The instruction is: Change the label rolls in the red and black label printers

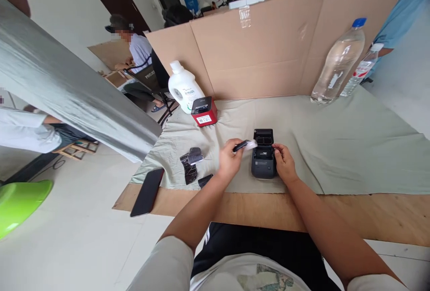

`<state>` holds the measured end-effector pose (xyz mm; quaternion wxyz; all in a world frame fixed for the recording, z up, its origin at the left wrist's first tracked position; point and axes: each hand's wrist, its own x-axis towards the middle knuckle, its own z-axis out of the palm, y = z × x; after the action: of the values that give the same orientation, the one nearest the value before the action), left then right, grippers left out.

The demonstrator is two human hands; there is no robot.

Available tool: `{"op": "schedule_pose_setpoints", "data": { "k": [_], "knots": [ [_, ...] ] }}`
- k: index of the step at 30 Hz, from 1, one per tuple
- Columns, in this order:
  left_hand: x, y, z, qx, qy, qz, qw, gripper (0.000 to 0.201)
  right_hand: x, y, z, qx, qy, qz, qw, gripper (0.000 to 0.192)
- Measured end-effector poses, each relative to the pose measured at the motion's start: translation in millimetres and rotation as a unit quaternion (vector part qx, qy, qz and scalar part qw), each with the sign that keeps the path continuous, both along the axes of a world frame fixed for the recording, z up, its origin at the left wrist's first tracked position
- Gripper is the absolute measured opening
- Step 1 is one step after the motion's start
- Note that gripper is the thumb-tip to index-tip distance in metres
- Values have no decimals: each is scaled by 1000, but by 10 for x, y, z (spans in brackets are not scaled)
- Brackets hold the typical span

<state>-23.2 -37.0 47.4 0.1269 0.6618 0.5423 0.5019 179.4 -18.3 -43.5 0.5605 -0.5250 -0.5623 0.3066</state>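
Note:
My left hand (pixel 230 158) is closed around the black handle of a small brush (pixel 249 145), whose pale head points right toward a black portable label printer (pixel 264 168). The printer stands on the cloth with its lid (pixel 263 136) flipped up, baring the inside. Whether the brush head touches the printer cannot be made out. My right hand (pixel 285 162) is at the printer's right side, thumb and fingers together at its upper edge by the open compartment. Left of my left hand lie dark crumpled wrapper-like pieces (pixel 190 172), one partly hidden by my forearm.
A black phone (pixel 147 192) lies at the table's front left. Behind stand a red box (pixel 205 118) and a white detergent bottle (pixel 184 85). A cardboard panel (pixel 262 53) closes the back. A large water bottle (pixel 339 64) and a smaller one (pixel 363 70) stand back right. A seated person (pixel 138 51) is beyond.

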Motion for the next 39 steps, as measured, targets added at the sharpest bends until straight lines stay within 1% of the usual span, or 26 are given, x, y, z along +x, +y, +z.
{"op": "schedule_pose_setpoints", "data": {
  "k": [3, 5, 7, 9, 13, 17, 20, 23, 26, 30, 33, 36, 39],
  "knots": [
    [335, 176, -104, 16, 24, -81, 996, 20, 3, -6, 10, 5, -1, 1, 1000, 40],
    [450, 229, -197, 8, 53, -102, 993, 25, 4, -8, 15, 4, -2, 3, 1000, 40],
    [479, 240, -286, 3, 81, -98, 992, 28, 3, -7, 17, 3, -3, 2, 1000, 40],
    [451, 229, -355, 6, 100, -87, 991, 29, 1, -6, 17, 1, -5, 2, 1000, 40],
    [375, 210, -412, 18, 123, -93, 988, 35, -3, -13, 31, -12, -22, -2, 1000, 39],
    [381, 226, -383, 40, 142, -100, 984, 38, -6, -25, 76, 1, -44, 1, 999, 34],
    [408, 237, -358, 51, 156, -93, 982, 37, 2, -28, 107, 26, -50, 12, 998, 30],
    [419, 232, -363, 51, 167, -102, 979, 34, 22, -23, 117, 33, -68, 15, 997, 28],
    [413, 225, -380, 33, 160, -128, 978, 31, 40, -14, 113, 26, -81, 17, 996, 25],
    [413, 242, -366, -19, 145, -161, 976, 26, 38, -10, 112, 21, -73, 19, 997, 24],
    [431, 270, -309, -52, 148, -175, 972, 26, 30, -9, 109, 14, -58, 20, 998, 26],
    [440, 285, -221, -55, 161, -188, 967, 26, 36, -3, 94, -12, -34, 7, 999, 31],
    [432, 278, -144, -62, 181, -183, 964, 27, 49, 8, 74, -48, -10, -8, 999, 35]
  ]
}}
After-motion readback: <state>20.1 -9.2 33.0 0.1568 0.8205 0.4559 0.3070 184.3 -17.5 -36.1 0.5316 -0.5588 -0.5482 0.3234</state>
